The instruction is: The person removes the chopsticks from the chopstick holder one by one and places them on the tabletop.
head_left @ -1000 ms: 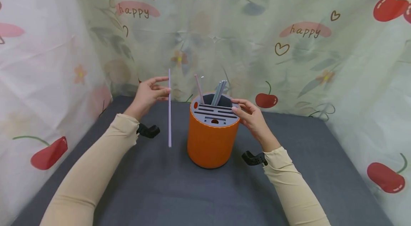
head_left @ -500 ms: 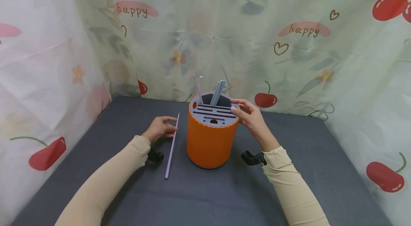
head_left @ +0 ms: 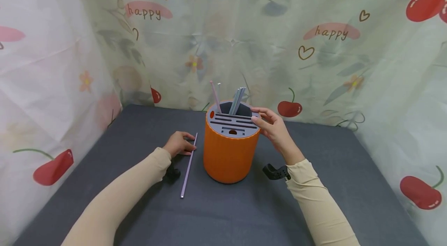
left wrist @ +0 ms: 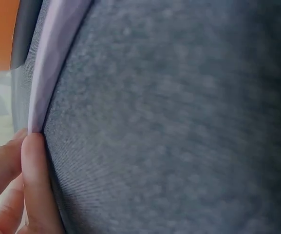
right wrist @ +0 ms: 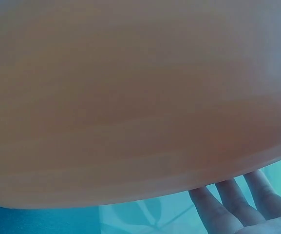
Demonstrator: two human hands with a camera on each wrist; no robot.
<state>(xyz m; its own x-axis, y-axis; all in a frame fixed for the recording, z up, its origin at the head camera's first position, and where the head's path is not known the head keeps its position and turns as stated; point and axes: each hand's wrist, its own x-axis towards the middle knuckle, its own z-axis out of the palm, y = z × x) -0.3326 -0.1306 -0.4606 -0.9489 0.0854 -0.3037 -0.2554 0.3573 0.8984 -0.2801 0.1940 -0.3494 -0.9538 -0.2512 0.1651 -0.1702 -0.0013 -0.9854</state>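
Observation:
A slender purple chopstick (head_left: 189, 170) lies low along the dark tabletop, just left of the orange knife block (head_left: 228, 156). My left hand (head_left: 179, 143) pinches its far part between thumb and fingers. In the left wrist view, the fingertips (left wrist: 33, 146) meet the pale purple chopstick (left wrist: 52, 53) close above the cloth. On the other side, my right hand (head_left: 274, 126) holds the block's upper right rim, thumb over the top edge. The block's orange wall (right wrist: 130, 107) fills most of the right wrist view, with several fingertips at its edge.
The block's grey slotted top (head_left: 233, 123) has an opening at the back. A pink stick (head_left: 215, 96) and a bundle of silvery sticks (head_left: 237, 101) stand in it. Dark cloth (head_left: 223, 215) covers the table, and a printed curtain (head_left: 223, 36) hangs behind and at both sides.
My left hand has come down and slightly right with the purple chopstick, which has gone from upright to lying low at the table. My right hand stays on the block.

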